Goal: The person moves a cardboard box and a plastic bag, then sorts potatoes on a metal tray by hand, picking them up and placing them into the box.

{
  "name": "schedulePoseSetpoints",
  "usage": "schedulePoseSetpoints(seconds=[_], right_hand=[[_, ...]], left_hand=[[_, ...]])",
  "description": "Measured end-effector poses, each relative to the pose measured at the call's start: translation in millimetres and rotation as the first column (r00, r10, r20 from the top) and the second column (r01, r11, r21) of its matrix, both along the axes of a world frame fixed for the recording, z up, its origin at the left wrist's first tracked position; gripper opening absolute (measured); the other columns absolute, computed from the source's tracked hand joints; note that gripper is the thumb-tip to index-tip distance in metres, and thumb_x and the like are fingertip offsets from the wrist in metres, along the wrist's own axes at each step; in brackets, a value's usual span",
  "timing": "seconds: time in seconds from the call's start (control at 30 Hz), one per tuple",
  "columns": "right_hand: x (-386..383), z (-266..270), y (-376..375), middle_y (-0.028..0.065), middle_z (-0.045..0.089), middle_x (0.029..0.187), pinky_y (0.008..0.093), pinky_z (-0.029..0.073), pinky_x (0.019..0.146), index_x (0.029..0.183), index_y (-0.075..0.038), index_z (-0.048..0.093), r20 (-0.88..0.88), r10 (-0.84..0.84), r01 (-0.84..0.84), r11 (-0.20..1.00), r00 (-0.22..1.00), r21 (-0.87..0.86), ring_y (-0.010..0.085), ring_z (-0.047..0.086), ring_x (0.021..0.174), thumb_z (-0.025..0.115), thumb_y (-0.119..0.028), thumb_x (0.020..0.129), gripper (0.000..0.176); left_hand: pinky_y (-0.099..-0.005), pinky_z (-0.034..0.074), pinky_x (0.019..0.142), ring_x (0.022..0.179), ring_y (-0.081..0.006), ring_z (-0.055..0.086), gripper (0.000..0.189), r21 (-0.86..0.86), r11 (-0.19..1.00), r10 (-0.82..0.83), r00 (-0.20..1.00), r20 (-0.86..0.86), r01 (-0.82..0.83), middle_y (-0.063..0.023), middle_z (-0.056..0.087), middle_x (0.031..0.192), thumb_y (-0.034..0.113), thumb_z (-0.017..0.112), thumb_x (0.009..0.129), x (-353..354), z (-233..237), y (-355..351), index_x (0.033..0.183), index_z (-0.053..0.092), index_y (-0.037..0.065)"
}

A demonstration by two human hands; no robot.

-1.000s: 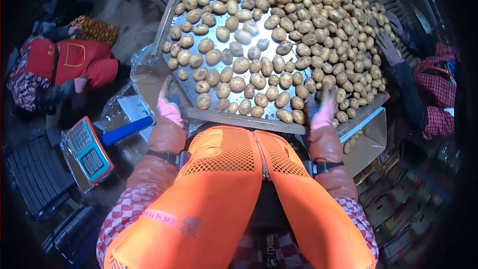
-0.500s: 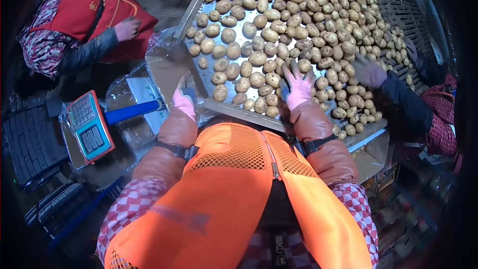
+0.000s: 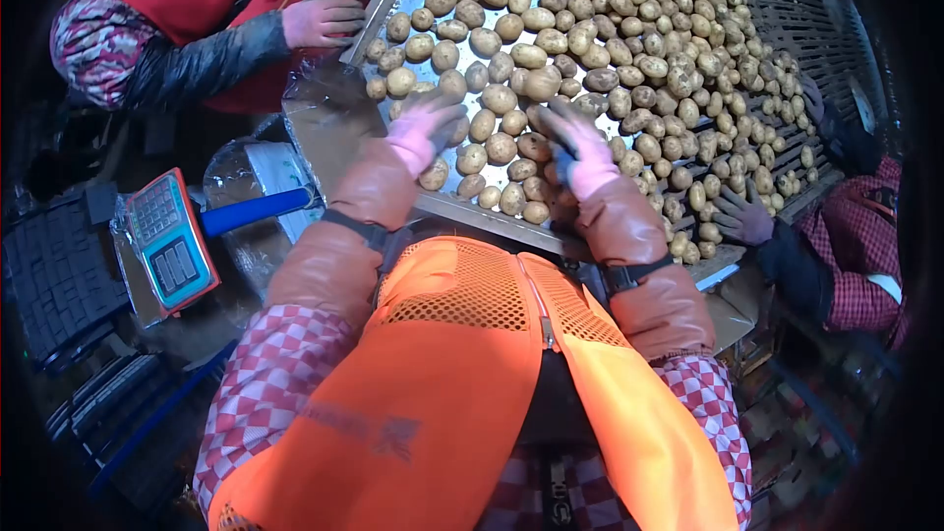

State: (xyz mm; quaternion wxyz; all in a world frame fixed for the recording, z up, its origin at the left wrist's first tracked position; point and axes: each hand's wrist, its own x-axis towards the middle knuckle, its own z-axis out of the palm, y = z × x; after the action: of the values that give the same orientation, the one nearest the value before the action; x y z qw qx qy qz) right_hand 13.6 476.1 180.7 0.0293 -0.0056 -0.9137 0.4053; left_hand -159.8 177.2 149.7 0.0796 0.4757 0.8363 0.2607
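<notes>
Many potatoes [image 3: 499, 98] lie loose on a metal sorting table [image 3: 472, 219]. My left hand [image 3: 429, 126], in a pink glove with grey fingers, reaches over the table's near left part. Its fingers are stretched out against the potatoes there, slightly blurred. In a matching glove, my right hand [image 3: 580, 149] lies over potatoes near the front edge, fingers extended to the left. Some potatoes beneath its palm are partly hidden. Neither hand is wrapped around a potato.
An open cardboard box [image 3: 329, 128] lined with plastic adjoins the table's left edge. Left of it stands a digital scale [image 3: 172, 241]. One co-worker's gloved hand [image 3: 323, 20] is at the upper left, another's [image 3: 744, 214] at the right. Dark slats [image 3: 787, 0] lie beyond the potatoes.
My left hand has moved from the box onto the potatoes. My right hand has shifted slightly left. The left co-worker has come closer to the table; the right co-worker's hand has drawn toward the near edge.
</notes>
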Motion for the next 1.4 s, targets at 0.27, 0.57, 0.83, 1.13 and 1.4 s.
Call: schedulePoseSetpoints(seconds=[0.27,0.57,0.83,1.13,1.4], right_hand=[[22,-6,-43,0.0294,0.023,0.159,0.0699,0.013,0.117,0.153,-0.024,0.038,0.240,-0.239,0.069,0.829,0.941,0.556,0.0552,0.017,0.146,0.066,-0.048,0.089,0.074],[-3,20,-23,0.0114,0.052,0.147,0.0390,0.040,0.112,0.139,-0.010,0.058,0.350,-0.059,0.114,0.984,0.935,-0.137,0.0329,0.051,0.134,0.063,-0.024,0.092,0.049],[-13,27,-21,0.0095,0.070,0.109,0.0312,0.057,0.075,0.137,-0.003,0.056,0.444,0.136,0.404,0.248,0.885,-0.881,0.0188,0.068,0.090,0.065,-0.033,0.097,0.050],[15,44,15,0.0180,0.071,0.104,0.0444,0.055,0.084,0.122,-0.010,0.065,0.461,-0.248,-0.040,0.848,0.852,0.529,0.0331,0.069,0.094,0.063,-0.013,0.089,0.034],[-36,42,-54,0.0171,0.069,0.118,0.0418,0.052,0.094,0.131,-0.020,0.064,0.491,0.024,-0.012,1.000,0.871,-0.028,0.0348,0.065,0.113,0.062,-0.019,0.089,0.042]], left_hand=[[-0.0423,0.052,0.091,0.103,-0.0358,0.068,0.045,-0.376,0.837,0.466,0.879,0.106,-0.398,-0.0205,0.071,0.110,0.023,0.069,0.088,87,63,-21,0.131,0.062,0.010],[-0.0450,0.052,0.091,0.102,-0.0377,0.067,0.050,-0.344,0.819,0.535,0.827,0.171,-0.459,-0.0172,0.070,0.108,0.027,0.078,0.081,81,64,-17,0.127,0.063,0.016],[-0.0459,0.048,0.097,0.111,-0.0364,0.063,0.042,0.154,0.986,0.031,0.975,0.218,-0.066,-0.0125,0.067,0.119,0.032,0.073,0.087,58,45,72,0.122,0.065,0.011],[-0.0460,0.047,0.094,0.112,-0.0326,0.059,0.029,-0.305,0.893,0.325,0.943,-0.067,-0.330,-0.0094,0.065,0.116,0.022,0.072,0.081,42,58,-10,0.109,0.069,0.020],[-0.0469,0.040,0.107,0.130,-0.0403,0.047,0.048,-0.270,0.912,0.239,0.936,-0.259,-0.307,-0.0145,0.043,0.148,0.023,0.064,0.090,-37,36,101,0.137,0.056,0.019]])
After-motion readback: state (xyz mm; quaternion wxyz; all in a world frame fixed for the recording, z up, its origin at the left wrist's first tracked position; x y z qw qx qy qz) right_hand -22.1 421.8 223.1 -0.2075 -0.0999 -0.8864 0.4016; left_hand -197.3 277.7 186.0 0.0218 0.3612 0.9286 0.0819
